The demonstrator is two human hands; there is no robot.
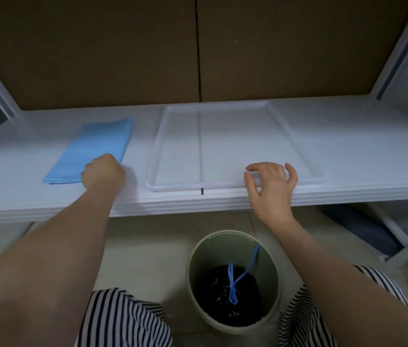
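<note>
Cloth (92,149), blue and folded flat, lies on the left half of the shelf (373,146), long axis running from near left to far right. Left hand (104,171) sits on its near right corner, fingers curled under in a fist; I judge it grips the fabric. Right hand (270,181) hangs spread and loose over the front rim of the clear tray (172,146), holding nothing. Tray lies right of the cloth, near but apart, so any carry runs rightward from the left hand.
</note>
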